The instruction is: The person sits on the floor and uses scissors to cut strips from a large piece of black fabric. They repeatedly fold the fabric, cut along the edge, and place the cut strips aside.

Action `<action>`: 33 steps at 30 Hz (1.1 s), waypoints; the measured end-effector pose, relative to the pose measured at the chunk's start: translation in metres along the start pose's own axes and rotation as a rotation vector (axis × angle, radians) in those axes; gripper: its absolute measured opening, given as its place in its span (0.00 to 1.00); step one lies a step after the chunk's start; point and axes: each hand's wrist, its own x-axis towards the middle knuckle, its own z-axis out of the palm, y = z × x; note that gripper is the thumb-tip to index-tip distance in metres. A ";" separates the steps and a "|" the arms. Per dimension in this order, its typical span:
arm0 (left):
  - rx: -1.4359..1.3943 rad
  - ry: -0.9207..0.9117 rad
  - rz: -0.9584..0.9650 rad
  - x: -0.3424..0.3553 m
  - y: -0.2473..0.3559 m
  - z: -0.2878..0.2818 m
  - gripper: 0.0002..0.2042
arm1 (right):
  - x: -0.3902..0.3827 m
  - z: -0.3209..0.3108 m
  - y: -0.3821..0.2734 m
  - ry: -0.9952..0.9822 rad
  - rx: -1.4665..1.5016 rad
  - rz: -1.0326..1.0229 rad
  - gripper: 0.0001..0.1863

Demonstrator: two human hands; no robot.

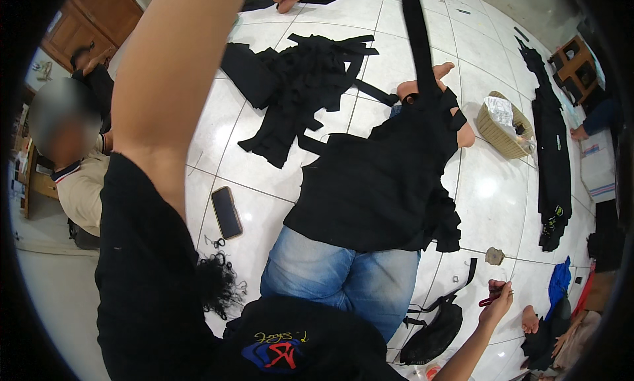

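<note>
Across the jeans (pixel 323 265) lies 1 black cloth (pixel 370 189). Right hand (pixel 500 303): fingers closed on 1 red tool (pixel 486 302). Left hand: out of view, grip cannot be told.

Fabric (pixel 370 189) across legs (pixel 314 262); phone (pixel 227 212) on floor (pixel 492 183) at left; basket (pixel 494 135) at right; cloth heap (pixel 300 77) ahead-left

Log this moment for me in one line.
Left hand: out of view; right hand: holds small dark-red tool; black cloth: across jeans; black strip: extends past top edge; phone: on tiled floor
</note>
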 end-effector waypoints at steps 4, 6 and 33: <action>0.007 0.034 -0.064 -0.035 -0.041 -0.107 0.13 | -0.007 0.030 0.004 -0.006 0.044 -0.013 0.23; 0.243 0.147 -0.260 -0.085 -0.085 -0.140 0.12 | -0.013 0.039 0.004 0.011 -0.016 -0.056 0.25; 1.195 -0.083 -0.324 -0.457 -0.085 0.010 0.07 | -0.227 0.294 -0.028 -1.526 1.100 0.646 0.36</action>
